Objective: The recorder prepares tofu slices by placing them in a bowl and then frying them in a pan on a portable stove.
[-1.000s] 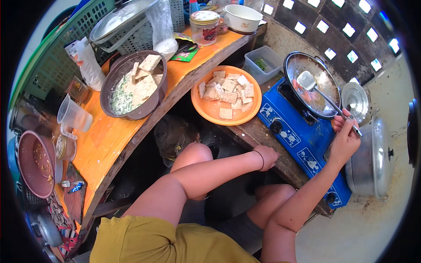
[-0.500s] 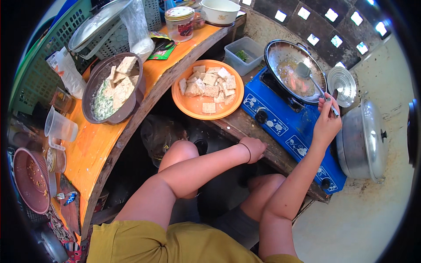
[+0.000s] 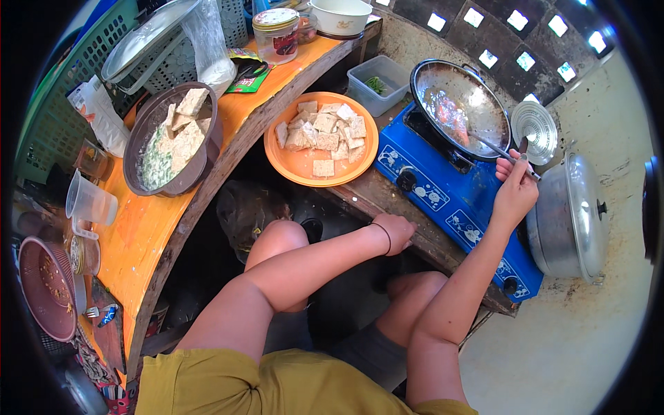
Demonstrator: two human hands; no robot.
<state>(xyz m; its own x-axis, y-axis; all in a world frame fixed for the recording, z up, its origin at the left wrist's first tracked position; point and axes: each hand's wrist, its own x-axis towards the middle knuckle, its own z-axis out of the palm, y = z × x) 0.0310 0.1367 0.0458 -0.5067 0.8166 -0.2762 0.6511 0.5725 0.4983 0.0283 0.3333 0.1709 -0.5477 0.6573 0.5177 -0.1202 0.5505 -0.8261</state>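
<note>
My right hand (image 3: 515, 183) is closed around the thin handle of a metal spatula (image 3: 492, 146), whose head is hidden in the wok (image 3: 488, 84). Bubbling oil and reddish-orange pieces (image 3: 453, 119) show inside the wok, which sits on a blue gas stove (image 3: 443, 187). My left hand (image 3: 395, 234), with a dark band at its wrist, rests with curled fingers at the edge of the wooden bench (image 3: 432, 238). Ahead of it, an orange plate (image 3: 280, 162) holds several pale tempeh slices (image 3: 327, 141). On the left counter, a brown bowl (image 3: 213, 153) contains white batter with green bits and more slices.
A lidded aluminium pot (image 3: 564, 214) stands right of the stove, with a round metal disc (image 3: 535, 131) behind. A clear plastic tub (image 3: 377, 86) sits beyond the plate. The orange counter (image 3: 138, 256) bears a measuring jug (image 3: 91, 200), a jar (image 3: 275, 38) and a green packet (image 3: 247, 76).
The spatula head, visible above the oil before, has lowered into the wok, and the handle lies flatter. My left hand stays at the bench edge. The whole view has shifted slightly.
</note>
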